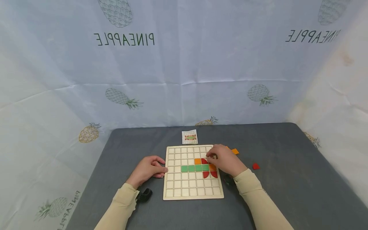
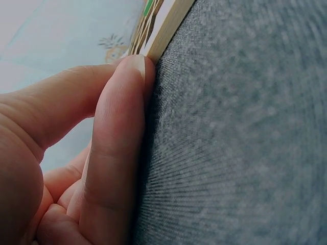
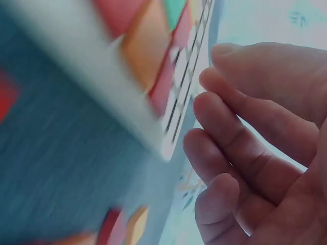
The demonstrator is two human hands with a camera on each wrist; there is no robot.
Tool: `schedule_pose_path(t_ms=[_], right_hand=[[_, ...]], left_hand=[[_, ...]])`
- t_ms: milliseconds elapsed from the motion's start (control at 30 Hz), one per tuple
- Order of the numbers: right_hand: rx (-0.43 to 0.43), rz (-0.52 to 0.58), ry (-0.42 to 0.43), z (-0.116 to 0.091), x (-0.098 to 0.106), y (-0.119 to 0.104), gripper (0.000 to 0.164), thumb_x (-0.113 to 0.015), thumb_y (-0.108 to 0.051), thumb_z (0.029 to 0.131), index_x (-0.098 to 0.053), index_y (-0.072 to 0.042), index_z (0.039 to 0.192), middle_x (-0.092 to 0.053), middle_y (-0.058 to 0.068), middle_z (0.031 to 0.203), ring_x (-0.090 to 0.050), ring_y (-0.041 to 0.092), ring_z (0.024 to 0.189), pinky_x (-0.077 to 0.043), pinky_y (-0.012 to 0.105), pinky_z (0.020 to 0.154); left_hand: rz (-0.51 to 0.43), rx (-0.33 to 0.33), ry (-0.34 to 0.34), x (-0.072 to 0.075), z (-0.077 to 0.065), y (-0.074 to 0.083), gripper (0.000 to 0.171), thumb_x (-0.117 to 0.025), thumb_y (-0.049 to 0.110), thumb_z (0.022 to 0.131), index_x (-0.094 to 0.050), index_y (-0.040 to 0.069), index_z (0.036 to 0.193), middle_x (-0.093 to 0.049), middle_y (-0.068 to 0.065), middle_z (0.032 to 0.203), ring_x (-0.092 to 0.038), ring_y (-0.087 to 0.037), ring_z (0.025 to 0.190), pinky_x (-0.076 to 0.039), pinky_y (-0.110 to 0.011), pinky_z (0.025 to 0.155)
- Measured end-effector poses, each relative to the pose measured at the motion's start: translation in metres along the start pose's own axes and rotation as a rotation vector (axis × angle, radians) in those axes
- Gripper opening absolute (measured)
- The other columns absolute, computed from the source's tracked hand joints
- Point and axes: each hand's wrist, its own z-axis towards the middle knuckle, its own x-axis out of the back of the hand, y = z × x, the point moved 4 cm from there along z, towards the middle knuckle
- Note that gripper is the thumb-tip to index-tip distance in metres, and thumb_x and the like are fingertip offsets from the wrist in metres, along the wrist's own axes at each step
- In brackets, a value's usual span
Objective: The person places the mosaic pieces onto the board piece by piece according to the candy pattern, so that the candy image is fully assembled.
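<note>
A pale wooden grid board (image 1: 177, 193) lies flat on the dark table. On its right side sit a row of green squares (image 1: 191, 168), an orange square (image 1: 197, 161) and several red rounded pieces (image 1: 213, 174). At the board's left edge, my left hand (image 1: 148, 169) touches the rim with its thumb and forefinger tips, seen close in the left wrist view. My right hand (image 1: 225, 159) hovers over the upper right corner. In the right wrist view its fingers (image 3: 214, 148) are loosely bent, nothing visible between them and the thumb. It partly hides another orange piece (image 1: 212, 167).
Behind the board lies a small pattern card (image 1: 189, 137). Loose orange pieces (image 1: 235, 151) are beyond my right hand, and a red piece (image 1: 256, 166) lies to its right. A cloth printed with pineapples (image 1: 184, 64) hangs behind the table.
</note>
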Motion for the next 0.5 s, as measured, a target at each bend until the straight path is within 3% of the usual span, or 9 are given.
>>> schedule_pose_path(t_ms=[267,500], right_hand=[[-0.05,-0.04,0.005,-0.037,0.02,0.037,0.007,-0.085,-0.019,0.095,-0.083,-0.018,0.102,-0.074,-0.007,0.099,-0.064,0.011,0.092,-0.061,0.041,0.088],[-0.08,-0.054,-0.003,-0.069,0.034,0.059,0.008,-0.088,-0.023,0.092,-0.081,-0.022,0.094,-0.07,-0.009,0.093,-0.062,0.011,0.087,-0.06,0.035,0.079]], left_hand=[[0.009,0.007,0.012,-0.001,-0.001,0.002,0.042,-0.094,0.018,0.085,-0.073,0.003,0.118,-0.074,-0.01,0.085,-0.076,-0.016,0.071,-0.068,-0.032,0.07],[0.005,0.015,0.015,-0.002,0.0,0.002,0.042,-0.095,0.016,0.084,-0.073,0.003,0.117,-0.075,-0.01,0.085,-0.076,-0.016,0.071,-0.068,-0.033,0.07]])
